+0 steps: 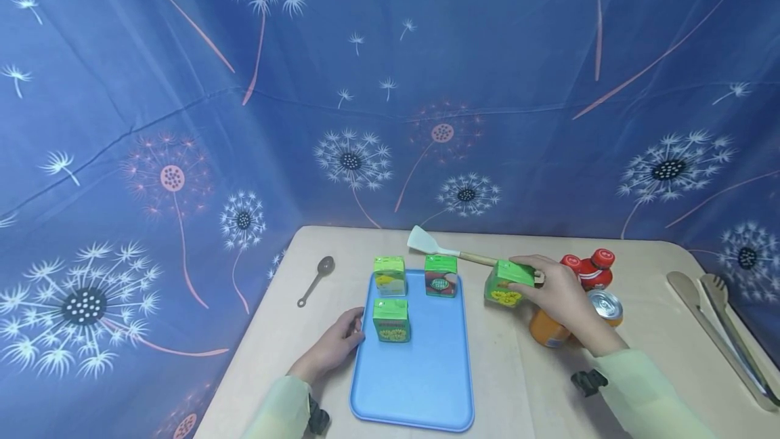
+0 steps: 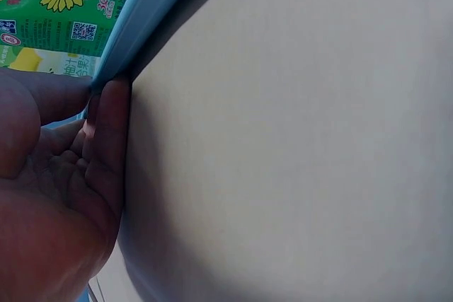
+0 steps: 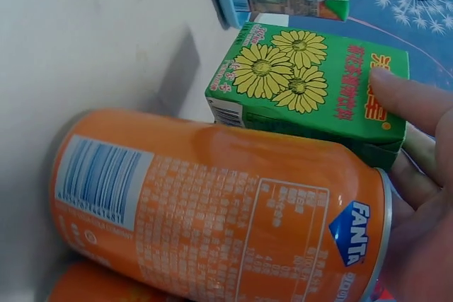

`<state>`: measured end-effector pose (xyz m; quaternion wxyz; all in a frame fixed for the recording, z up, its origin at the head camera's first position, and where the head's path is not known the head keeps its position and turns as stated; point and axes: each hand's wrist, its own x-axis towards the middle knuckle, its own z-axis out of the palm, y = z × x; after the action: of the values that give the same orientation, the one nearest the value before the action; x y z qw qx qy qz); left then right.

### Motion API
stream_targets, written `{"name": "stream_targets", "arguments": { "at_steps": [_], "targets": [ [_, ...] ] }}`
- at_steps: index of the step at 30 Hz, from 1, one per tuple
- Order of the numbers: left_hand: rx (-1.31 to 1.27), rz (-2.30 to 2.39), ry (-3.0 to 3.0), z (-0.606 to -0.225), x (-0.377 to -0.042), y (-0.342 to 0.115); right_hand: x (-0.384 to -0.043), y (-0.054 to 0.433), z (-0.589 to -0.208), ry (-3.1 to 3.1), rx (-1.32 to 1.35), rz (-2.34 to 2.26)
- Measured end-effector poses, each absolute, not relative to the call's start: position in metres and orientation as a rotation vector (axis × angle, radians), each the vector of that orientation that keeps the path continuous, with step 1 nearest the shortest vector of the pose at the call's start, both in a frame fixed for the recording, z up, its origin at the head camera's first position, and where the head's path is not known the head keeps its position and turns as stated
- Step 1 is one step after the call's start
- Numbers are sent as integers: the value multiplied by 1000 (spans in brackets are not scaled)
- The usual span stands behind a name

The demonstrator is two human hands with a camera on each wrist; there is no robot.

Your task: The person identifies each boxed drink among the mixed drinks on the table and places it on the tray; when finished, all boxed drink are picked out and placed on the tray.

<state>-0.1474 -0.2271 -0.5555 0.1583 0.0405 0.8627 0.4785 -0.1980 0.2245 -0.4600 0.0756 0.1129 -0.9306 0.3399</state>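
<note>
My right hand (image 1: 557, 293) grips a green drink carton (image 1: 508, 284) printed with yellow flowers, right of the blue tray (image 1: 420, 385). In the right wrist view, the thumb lies on the front of this carton (image 3: 283, 79); whether its base touches the table is unclear. My left hand (image 1: 332, 347) pinches the tray's left rim between thumb and fingers, as the left wrist view shows. Standing on the tray are another flower-printed carton (image 1: 391, 320), a carton with a yellow fruit picture (image 1: 390, 276) behind it, and a carton with a dark red picture (image 1: 441, 276) at the back right.
Orange Fanta cans (image 1: 548, 328) stand beneath and beside my right hand, with red-capped bottles (image 1: 596, 273) behind. A white spatula (image 1: 426, 242) lies behind the tray. To the left is a small spoon (image 1: 317, 282); a wooden spoon (image 1: 701, 314) and fork (image 1: 722, 303) lie far right.
</note>
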Motion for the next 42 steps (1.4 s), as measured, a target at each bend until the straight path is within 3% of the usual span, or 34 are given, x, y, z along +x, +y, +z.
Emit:
{"name": "stream_targets", "arguments": {
  "at_steps": [42],
  "targets": [
    [114,1372,2474,-554,-147,-227,-182,204,-472,-2579,378,1497]
  ]
}}
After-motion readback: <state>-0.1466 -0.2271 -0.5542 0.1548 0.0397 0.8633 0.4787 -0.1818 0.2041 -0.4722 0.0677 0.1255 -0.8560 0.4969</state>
